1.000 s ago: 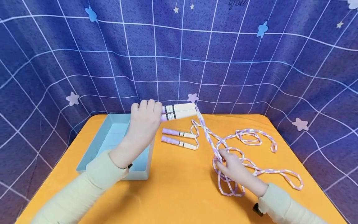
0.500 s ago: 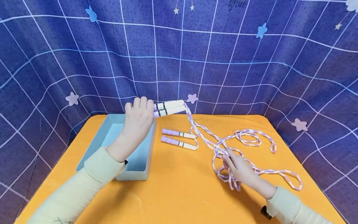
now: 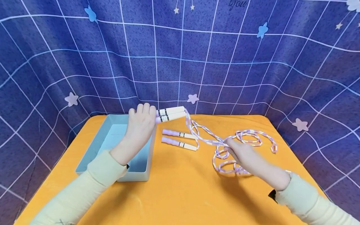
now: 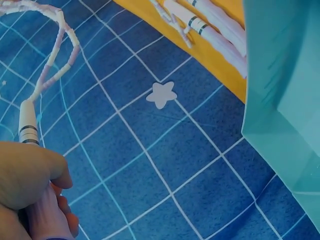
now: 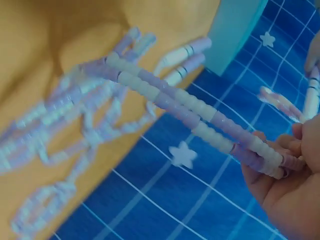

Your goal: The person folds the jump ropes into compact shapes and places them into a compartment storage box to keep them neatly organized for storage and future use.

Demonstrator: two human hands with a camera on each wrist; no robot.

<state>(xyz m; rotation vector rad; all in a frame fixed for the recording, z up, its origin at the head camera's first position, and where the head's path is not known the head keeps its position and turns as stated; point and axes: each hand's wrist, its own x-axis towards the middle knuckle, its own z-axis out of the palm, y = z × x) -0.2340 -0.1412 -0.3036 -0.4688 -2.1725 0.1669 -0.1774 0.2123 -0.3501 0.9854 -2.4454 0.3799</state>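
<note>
My left hand (image 3: pixel 142 122) grips two purple-and-white jump rope handles (image 3: pixel 172 114), held side by side above the table beside the box. From their white ends a purple-and-white beaded rope (image 3: pixel 206 141) sags across to my right hand (image 3: pixel 244 153), which pinches its doubled strands. In the right wrist view, two beaded strands (image 5: pixel 185 112) run out from between the curled fingers (image 5: pixel 257 175). A second jump rope's two handles (image 3: pixel 180 143) lie on the table below the held ones. Its beaded cord runs right, where loops of both ropes overlap and cannot be fully told apart.
A light blue open box (image 3: pixel 149 173) stands on the left, partly behind my left forearm. The table has an orange cloth (image 3: pixel 180 193). A coil of beaded rope (image 3: pixel 257 132) lies at the back right. Blue grid-patterned curtain (image 3: pixel 180 62) encloses the back and sides.
My right hand has risen and moved right, lifting the pinched strands and drawing the loops off the table's front. My left hand has shifted left with the handles. The second pair of handles stays put.
</note>
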